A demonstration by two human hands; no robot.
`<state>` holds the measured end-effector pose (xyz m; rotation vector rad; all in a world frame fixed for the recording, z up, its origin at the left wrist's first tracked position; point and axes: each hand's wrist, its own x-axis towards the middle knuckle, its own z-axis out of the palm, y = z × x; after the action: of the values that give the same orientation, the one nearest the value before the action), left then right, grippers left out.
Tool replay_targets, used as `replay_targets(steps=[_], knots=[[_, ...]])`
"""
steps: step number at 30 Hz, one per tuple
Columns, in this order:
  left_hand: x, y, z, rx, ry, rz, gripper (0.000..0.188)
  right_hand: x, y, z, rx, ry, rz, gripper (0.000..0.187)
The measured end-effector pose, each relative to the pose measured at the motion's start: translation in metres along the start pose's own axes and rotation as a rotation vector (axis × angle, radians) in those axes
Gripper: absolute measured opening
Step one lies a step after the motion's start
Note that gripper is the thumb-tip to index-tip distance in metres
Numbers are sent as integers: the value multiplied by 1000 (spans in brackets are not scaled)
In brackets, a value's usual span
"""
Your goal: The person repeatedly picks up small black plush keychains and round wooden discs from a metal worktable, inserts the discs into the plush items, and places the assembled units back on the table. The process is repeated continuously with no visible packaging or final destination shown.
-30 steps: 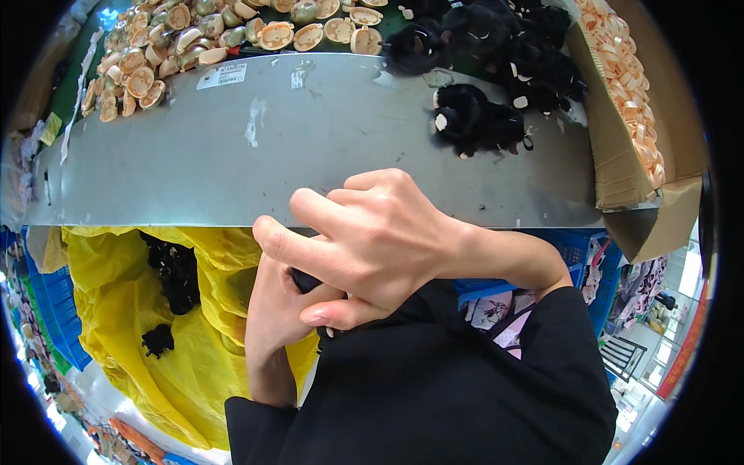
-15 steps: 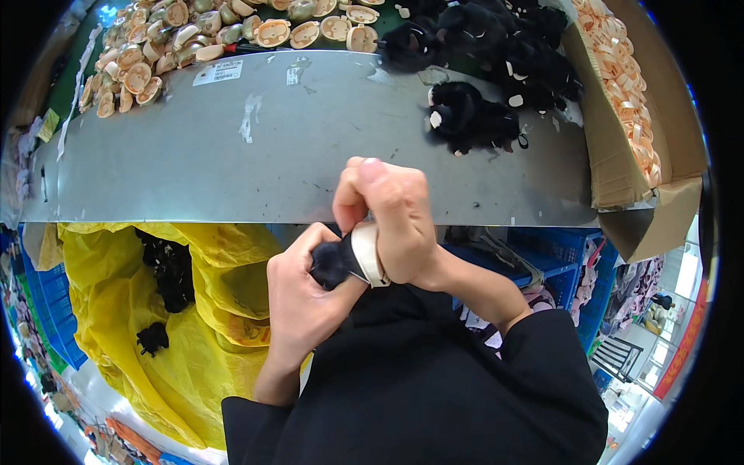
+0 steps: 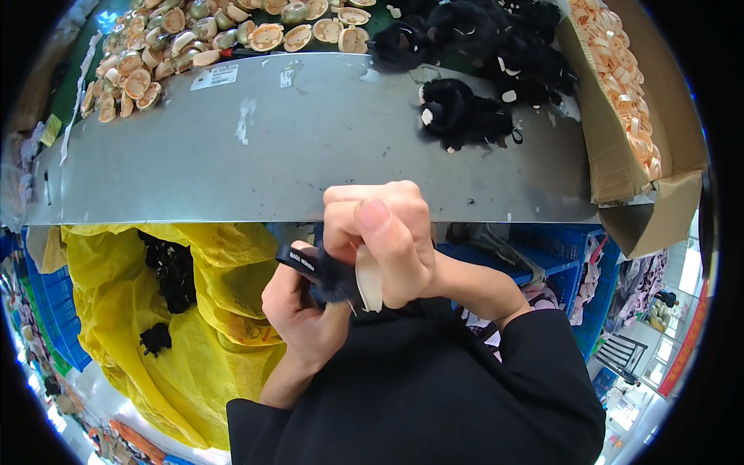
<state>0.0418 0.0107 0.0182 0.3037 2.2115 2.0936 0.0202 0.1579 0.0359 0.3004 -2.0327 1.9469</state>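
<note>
Close to my body, in front of the table's near edge, both hands work on one small black plush toy (image 3: 335, 280). My left hand (image 3: 306, 322) is closed round its furry body, and a black ribbon loop (image 3: 298, 261) sticks up beside the thumb. My right hand (image 3: 387, 236) is curled tight over a cream plastic piece (image 3: 369, 279) set against the plush. The right fingers cover much of that piece, so how the two join is hidden. Farther off, another black plush toy with pale parts (image 3: 465, 115) lies on the metal table (image 3: 271, 167).
Rounded plastic shells (image 3: 138, 83) are heaped at the far left. More black plush toys (image 3: 473, 31) pile up at the far right, beside a cardboard box (image 3: 620, 155) of peach-coloured plastic strips (image 3: 616, 62). A yellow bag (image 3: 225, 310) hangs open below left; blue crates (image 3: 542, 240) stand below right.
My right hand has moved slightly down and turned, its fingers curling over the cream piece. The plush has turned in my left hand, bringing the ribbon loop into view.
</note>
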Motion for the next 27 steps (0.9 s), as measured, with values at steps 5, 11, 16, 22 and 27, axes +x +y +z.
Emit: replay_targets(steps=[5,11,16,22,27], knots=[[-1,-8,0,37,63,25,13,3,9,8,117,9,29,45],[0,-3,-4,18,34,-73,20,5,2,1,36,1,29,52],[21,-8,-7,-370,64,-211,20,-4,19,-15,-325,-11,-140,42],[23,-16,-13,-687,-58,-346,32,-9,21,-20,-353,-61,-231,41],[27,-20,-8,-890,-80,-305,45,-15,13,-10,-308,105,-192,41]])
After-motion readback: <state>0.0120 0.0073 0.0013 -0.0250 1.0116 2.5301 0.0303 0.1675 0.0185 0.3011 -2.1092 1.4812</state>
